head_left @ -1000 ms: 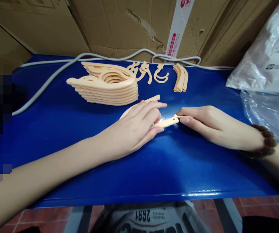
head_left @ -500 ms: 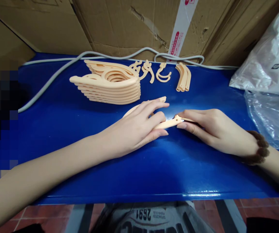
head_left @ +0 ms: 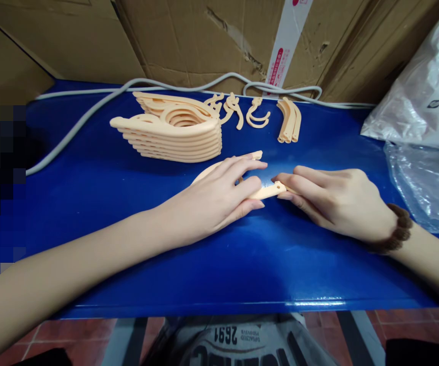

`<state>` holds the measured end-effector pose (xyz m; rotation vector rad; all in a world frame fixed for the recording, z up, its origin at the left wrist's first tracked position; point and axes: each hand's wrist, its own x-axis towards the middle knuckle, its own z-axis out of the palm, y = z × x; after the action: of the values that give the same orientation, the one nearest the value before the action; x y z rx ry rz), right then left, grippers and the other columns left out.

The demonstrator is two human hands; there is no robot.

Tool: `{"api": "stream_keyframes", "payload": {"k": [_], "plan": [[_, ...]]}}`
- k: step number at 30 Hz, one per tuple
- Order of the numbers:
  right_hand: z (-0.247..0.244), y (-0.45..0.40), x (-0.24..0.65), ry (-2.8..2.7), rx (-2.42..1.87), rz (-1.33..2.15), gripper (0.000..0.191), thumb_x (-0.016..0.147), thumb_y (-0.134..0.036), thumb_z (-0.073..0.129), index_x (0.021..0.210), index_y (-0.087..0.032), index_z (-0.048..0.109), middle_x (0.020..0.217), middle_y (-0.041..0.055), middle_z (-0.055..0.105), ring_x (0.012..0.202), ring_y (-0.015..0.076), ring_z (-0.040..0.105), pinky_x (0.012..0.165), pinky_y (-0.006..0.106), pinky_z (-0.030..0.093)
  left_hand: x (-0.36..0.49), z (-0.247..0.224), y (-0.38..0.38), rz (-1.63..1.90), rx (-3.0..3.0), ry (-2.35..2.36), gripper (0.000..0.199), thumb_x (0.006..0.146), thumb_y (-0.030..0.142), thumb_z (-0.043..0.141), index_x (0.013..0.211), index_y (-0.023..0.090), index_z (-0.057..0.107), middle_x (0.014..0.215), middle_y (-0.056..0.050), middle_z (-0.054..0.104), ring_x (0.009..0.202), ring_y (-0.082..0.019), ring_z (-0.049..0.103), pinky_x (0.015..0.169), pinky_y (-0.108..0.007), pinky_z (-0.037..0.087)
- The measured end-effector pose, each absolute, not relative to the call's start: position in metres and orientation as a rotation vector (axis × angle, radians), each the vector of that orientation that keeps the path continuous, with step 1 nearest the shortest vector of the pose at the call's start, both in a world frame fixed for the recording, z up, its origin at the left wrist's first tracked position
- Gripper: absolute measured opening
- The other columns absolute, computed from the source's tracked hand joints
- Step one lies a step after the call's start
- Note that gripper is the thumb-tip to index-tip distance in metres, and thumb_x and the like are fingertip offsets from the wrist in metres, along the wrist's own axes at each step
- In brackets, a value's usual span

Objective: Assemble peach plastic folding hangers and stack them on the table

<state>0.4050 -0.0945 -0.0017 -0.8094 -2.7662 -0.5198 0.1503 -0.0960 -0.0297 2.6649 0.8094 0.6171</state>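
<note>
My left hand (head_left: 223, 193) is wrapped over a cream plastic hanger body (head_left: 268, 192), pressing it to the blue table. Much of the body is hidden under the palm, and one end pokes out past the fingertips. At its other end, which has a small hole, my right hand (head_left: 329, 201) pinches a thin cream hanger arm (head_left: 292, 189). The two pieces meet at the fingertips; whether they are joined I cannot tell. Behind my left hand lies a stack of hanger bodies (head_left: 173, 140).
Hanger hooks (head_left: 257, 117) and curved hanger arms (head_left: 289, 122) lie at the back of the blue table (head_left: 204, 274). A grey cable (head_left: 85, 119) runs before cardboard boxes (head_left: 188, 40). Clear plastic bags (head_left: 413, 101) rest at right.
My right hand has shifted slightly left and turned, bringing its fingertips closer over the end of the hanger body. My left hand keeps its hold in nearly the same place.
</note>
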Motion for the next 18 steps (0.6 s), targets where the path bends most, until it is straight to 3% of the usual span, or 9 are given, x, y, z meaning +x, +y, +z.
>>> {"api": "stream_keyframes", "payload": {"k": [12, 18], "plan": [[0.0027, -0.0964, 0.4026, -2.760, -0.805, -0.840, 0.030, 0.107, -0.036, 0.043, 0.110, -0.021, 0.069, 0.072, 0.0009, 0.064, 0.063, 0.0133, 0.059, 0.054, 0.028, 0.038, 0.1505, -0.0295, -0.0954, 0.617, 2.677, 0.798, 0.021, 0.108, 0.028, 0.041, 0.099, 0.017, 0.057, 0.150, -0.019, 0.050, 0.152, -0.029, 0.034, 0.123, -0.052, 0.035], [0.0036, -0.0978, 0.4033, -2.708, -0.692, -0.935, 0.025, 0.103, -0.035, 0.051, 0.110, -0.018, 0.068, 0.077, 0.0015, 0.066, 0.063, 0.0150, 0.056, 0.055, 0.030, 0.039, 0.1502, -0.0294, -0.0958, 0.600, 2.664, 0.804, 0.020, 0.108, 0.028, 0.042, 0.104, 0.016, 0.058, 0.151, -0.019, 0.049, 0.152, -0.029, 0.034, 0.122, -0.052, 0.036]]}}
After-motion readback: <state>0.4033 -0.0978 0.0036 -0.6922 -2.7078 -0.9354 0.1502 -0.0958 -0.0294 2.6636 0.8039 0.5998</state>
